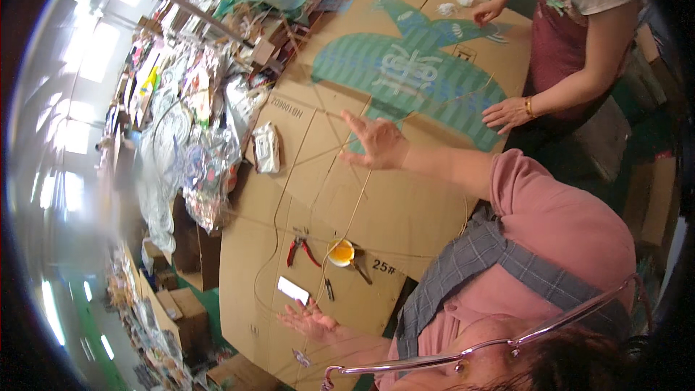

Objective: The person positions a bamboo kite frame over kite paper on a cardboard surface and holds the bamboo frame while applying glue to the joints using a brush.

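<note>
My right hand is stretched over the cardboard-covered table, fingers spread, above a crossing of thin, pale strips. Whether a finger touches a strip I cannot tell. Nearer the lower edge, my left hand lies with its fingers apart beside a white, phone-like rectangle and a thin curved strip. Between my hands are red-handled pliers, a white bowl of orange-yellow stuff, a dark-handled brush or tool leaning at its rim, and a small black pen-like thing.
Opposite the bowl, a green striped, fish-shaped sheet with white markings covers the table's far end. A co-worker rests hands on it. A white soft pack lies near the left edge. Piled plastic and paper and cartons stand beyond.
</note>
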A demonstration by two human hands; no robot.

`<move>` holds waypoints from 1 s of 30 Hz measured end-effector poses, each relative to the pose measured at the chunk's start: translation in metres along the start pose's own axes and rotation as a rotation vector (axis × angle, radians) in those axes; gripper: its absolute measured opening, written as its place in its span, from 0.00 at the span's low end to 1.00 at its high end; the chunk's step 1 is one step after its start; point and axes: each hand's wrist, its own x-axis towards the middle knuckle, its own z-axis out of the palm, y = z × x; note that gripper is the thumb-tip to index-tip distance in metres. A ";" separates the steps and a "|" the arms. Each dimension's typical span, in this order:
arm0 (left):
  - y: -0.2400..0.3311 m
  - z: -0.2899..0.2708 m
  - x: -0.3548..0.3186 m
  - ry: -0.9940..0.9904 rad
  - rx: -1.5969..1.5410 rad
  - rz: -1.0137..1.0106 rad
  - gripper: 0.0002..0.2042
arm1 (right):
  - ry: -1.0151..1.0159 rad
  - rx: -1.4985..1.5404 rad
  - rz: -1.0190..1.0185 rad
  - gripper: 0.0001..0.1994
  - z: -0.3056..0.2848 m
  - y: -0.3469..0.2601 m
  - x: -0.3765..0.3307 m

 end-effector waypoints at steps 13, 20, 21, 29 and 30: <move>-0.044 0.054 0.002 0.177 0.608 0.065 0.27 | -0.093 -0.111 0.133 0.39 -0.005 0.036 0.034; -0.069 0.070 0.021 0.130 0.602 -0.056 0.28 | 0.002 -0.213 0.182 0.39 0.000 0.068 0.054; -0.072 0.074 0.023 0.131 0.597 -0.077 0.27 | 0.012 -0.224 0.185 0.39 -0.001 0.074 0.059; -0.107 0.085 0.043 0.058 0.627 -0.227 0.26 | 0.181 -0.369 0.114 0.36 0.000 0.128 0.086; -0.116 0.088 0.044 0.064 0.651 -0.232 0.26 | 0.177 -0.370 0.111 0.36 -0.002 0.132 0.090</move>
